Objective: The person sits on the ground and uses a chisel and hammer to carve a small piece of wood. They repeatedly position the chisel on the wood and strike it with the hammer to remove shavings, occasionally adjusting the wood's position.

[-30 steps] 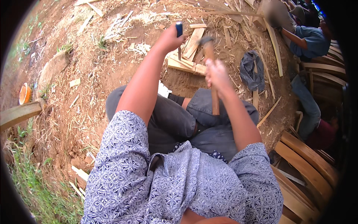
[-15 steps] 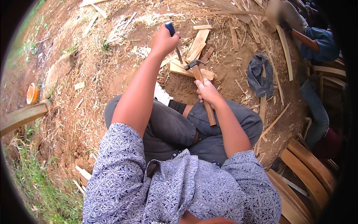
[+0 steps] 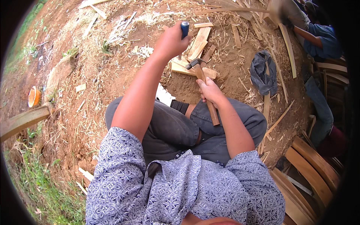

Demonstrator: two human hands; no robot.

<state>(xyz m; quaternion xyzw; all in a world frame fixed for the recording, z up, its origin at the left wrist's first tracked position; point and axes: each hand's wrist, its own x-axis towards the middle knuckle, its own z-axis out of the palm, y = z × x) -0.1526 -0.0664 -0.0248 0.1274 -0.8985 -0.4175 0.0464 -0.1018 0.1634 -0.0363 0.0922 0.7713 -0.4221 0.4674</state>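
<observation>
Plainly, in the head view, the left hand (image 3: pixel 173 40) is at upper centre, its fingers closed round a blue-handled tool (image 3: pixel 185 30). The handle's butt end faces up, above the fist; the long axis runs downward and slightly left, with a short stretch of grey shaft showing below the hand, aimed at the left part of a pale wood block (image 3: pixel 180 67). Whether the tip touches the wood cannot be told.

The right hand (image 3: pixel 210 92), just right of centre, has its fingers clamped round the middle of the handle of a hammer (image 3: pixel 201 74). The hammer slants, head to the upper left and handle end to the lower right, above the crossed legs (image 3: pixel 168 127) in dark trousers. Its head overlaps the block's upper edge in the frame; contact is unclear.

The block's long axis runs from left to right, dipping a little rightward. Beyond its upper edge a pale board (image 3: pixel 200 41) tilts up and right. Brown soil gives open room between the block's right end and a black plastic bag (image 3: pixel 258 67). Leftward, shavings spread over the ground. Curved boards (image 3: pixel 311 168) bound the lower right, and another person's blue sleeve (image 3: pixel 322 41) is at upper right.
</observation>
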